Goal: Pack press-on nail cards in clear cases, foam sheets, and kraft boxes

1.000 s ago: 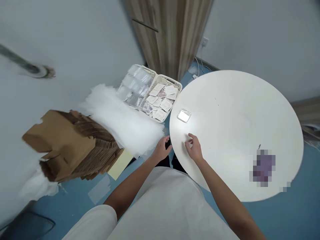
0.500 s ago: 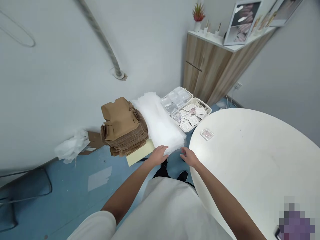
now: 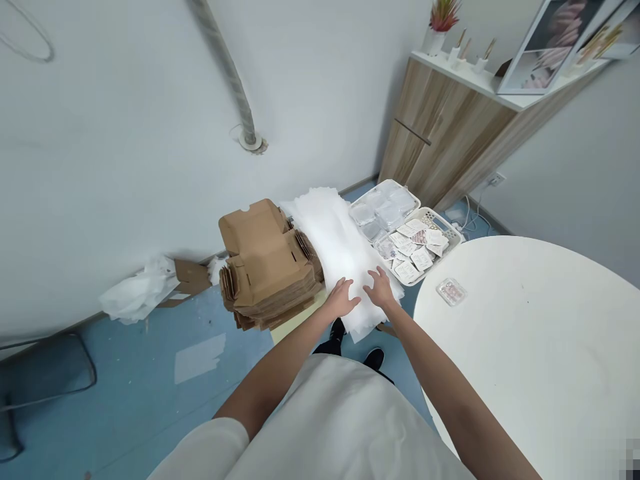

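A stack of white foam sheets [image 3: 336,230] lies in front of me, its near end fraying into uneven layers. Over its lower left part is my left hand [image 3: 343,298], thumb and fingers apart. My right hand [image 3: 380,288] hovers over the right side of the same stack, fingers spread. Both hands are empty; whether the fingertips touch the foam I cannot tell. Left of the foam, flat brown cardboard boxes [image 3: 270,260] are piled high. To its right sit a white basket of clear plastic bags [image 3: 385,205] and another basket of small printed cards [image 3: 414,243].
A round white table [image 3: 530,347] stands at the right, with a small clear case [image 3: 451,291] near its edge. Behind is a wooden cabinet [image 3: 450,127] bearing picture frames. A black chair [image 3: 45,373] and a white plastic bag [image 3: 143,291] are at the left.
Both hands have moved forward over the foam stack, and the right hand's fingers have spread. My view has shifted, so the boxes and baskets appear further right. Nothing has been picked up.
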`<state>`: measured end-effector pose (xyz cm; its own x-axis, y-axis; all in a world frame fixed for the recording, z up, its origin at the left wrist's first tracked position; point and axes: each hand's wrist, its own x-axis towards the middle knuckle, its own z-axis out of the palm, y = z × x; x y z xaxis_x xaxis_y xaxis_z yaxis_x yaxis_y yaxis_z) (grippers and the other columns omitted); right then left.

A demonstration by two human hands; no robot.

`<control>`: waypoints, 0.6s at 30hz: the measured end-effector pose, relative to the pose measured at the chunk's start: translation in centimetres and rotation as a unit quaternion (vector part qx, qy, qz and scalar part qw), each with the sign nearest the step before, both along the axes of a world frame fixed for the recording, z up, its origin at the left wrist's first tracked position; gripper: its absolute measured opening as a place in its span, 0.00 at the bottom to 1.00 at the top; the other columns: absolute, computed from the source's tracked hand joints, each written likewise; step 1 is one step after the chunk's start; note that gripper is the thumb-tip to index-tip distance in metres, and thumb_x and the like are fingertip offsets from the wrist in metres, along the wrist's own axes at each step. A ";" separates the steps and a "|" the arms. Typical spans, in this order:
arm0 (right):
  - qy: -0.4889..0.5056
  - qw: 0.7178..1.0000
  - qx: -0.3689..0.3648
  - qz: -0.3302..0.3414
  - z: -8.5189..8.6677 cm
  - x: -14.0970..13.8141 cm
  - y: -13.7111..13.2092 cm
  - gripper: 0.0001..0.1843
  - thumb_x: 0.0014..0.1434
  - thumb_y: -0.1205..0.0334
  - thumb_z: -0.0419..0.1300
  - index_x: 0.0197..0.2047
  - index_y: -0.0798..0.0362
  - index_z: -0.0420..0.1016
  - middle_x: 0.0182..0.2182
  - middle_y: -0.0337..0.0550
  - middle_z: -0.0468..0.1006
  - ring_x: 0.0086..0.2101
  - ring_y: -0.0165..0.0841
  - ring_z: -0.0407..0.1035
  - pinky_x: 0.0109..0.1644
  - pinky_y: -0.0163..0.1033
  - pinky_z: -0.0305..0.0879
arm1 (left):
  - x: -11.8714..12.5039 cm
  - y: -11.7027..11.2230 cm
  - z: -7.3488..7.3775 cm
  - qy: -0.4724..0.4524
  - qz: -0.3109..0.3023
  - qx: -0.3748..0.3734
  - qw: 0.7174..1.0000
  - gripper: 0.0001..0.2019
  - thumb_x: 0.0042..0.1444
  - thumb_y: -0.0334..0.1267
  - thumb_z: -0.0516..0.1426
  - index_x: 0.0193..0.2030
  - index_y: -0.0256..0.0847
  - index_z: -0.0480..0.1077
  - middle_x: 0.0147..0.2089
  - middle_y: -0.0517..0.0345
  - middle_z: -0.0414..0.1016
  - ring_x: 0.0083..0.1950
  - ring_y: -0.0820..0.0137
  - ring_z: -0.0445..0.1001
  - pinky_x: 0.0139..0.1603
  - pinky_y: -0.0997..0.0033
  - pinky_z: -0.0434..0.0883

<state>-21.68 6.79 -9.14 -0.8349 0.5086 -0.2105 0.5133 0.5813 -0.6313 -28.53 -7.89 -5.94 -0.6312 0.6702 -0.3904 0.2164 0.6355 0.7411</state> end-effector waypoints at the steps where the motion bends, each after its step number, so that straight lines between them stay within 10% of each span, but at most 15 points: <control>1: -0.003 1.000 0.006 -0.006 -0.2 -0.4 0.0 0.23 0.48 0.64 0.55 0.50 0.55 0.64 0.55 0.54 0.58 0.54 0.46 0.54 0.51 0.52 0.58 | -0.4 -0.1 -0.3 -0.017 0.014 -0.002 1.000 0.28 0.46 0.43 0.56 0.55 0.38 0.57 0.63 0.43 0.50 0.65 0.58 0.46 0.60 0.56 0.50; 13: 0.038 0.989 -0.043 -0.138 2.3 -2.4 -0.6 0.15 0.47 0.66 0.49 0.42 0.54 0.62 0.33 0.44 0.71 0.28 0.31 0.67 0.30 0.38 0.62 | -1.0 -1.0 -1.5 -0.073 0.041 0.058 0.995 0.28 0.46 0.40 0.57 0.55 0.39 0.57 0.62 0.44 0.52 0.64 0.59 0.48 0.61 0.56 0.51; 18: 0.086 0.996 0.020 -0.022 5.7 -3.0 0.4 0.18 0.47 0.71 0.44 0.42 0.52 0.62 0.34 0.43 0.71 0.30 0.32 0.65 0.34 0.39 0.61 | -0.5 -1.3 -1.4 -0.043 0.071 0.143 0.986 0.24 0.49 0.37 0.55 0.54 0.42 0.56 0.60 0.47 0.51 0.62 0.62 0.52 0.57 0.57 0.57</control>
